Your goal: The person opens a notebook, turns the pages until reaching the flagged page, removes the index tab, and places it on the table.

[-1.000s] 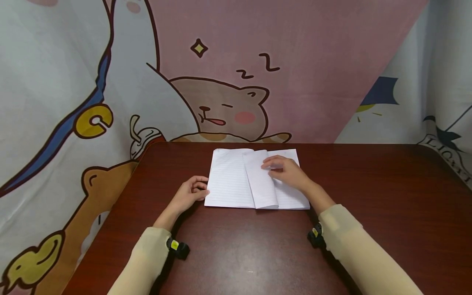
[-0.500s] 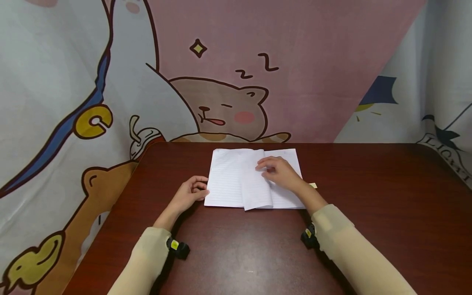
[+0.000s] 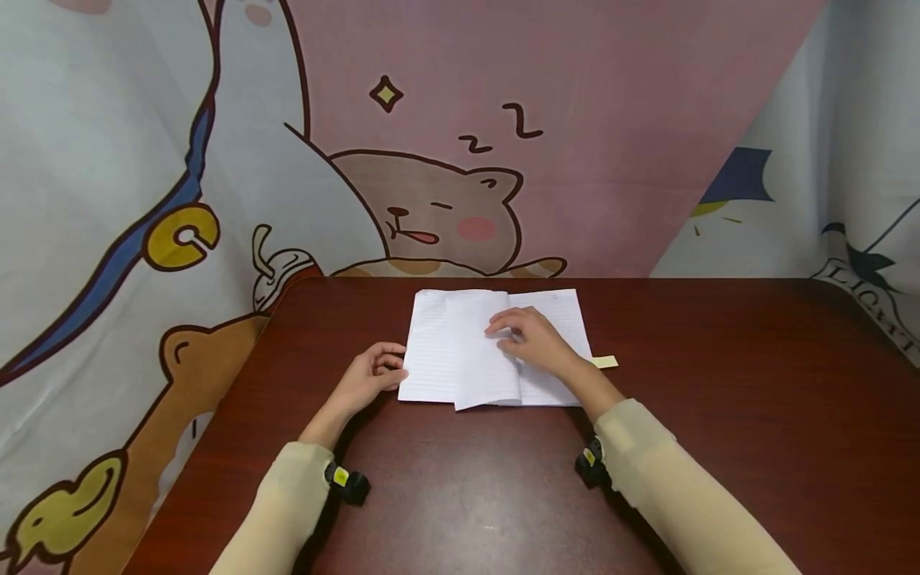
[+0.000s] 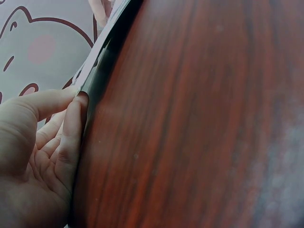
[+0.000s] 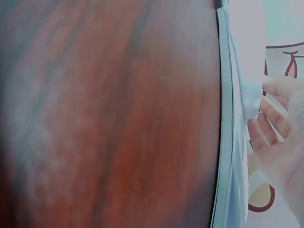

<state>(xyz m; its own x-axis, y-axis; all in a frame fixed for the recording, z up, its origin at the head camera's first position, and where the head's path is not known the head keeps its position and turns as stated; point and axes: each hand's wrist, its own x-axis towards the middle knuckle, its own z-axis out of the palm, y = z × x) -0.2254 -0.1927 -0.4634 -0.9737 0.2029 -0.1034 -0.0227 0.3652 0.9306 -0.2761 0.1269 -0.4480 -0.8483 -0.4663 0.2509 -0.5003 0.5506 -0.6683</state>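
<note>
Big cloth [image 3: 575, 88]: hangs at the far side, pink and white, with a sleepy bear [image 3: 446, 208] drawn on it.
Surface [image 3: 474, 503]: shiny red-brown, in front of the cloth.
Sleeves [image 3: 690, 487]: pale yellow, one on each arm, coming in from the near side.
Notebook [image 3: 430, 343]: lies open near the middle of the surface, toward the far edge; its paper is white (with thin lines on it).
Loose page [image 3: 483, 367]: lies over part of the left side, bent up along its right; its near corner pokes past the notebook's near edge.
Left hand [image 3: 365, 378]: at the notebook's left edge, thumb on top and a finger under, pinching that edge.
Right hand [image 3: 533, 339]: over the bent page, fingers a bit bent and spread apart, touching the page.
Black boxes [image 3: 348, 484]: one by each wrist, each with a bright yellow patch.
Yellow tab [image 3: 606, 362]: sticks out past the notebook's right edge, just beside the right wrist.
</note>
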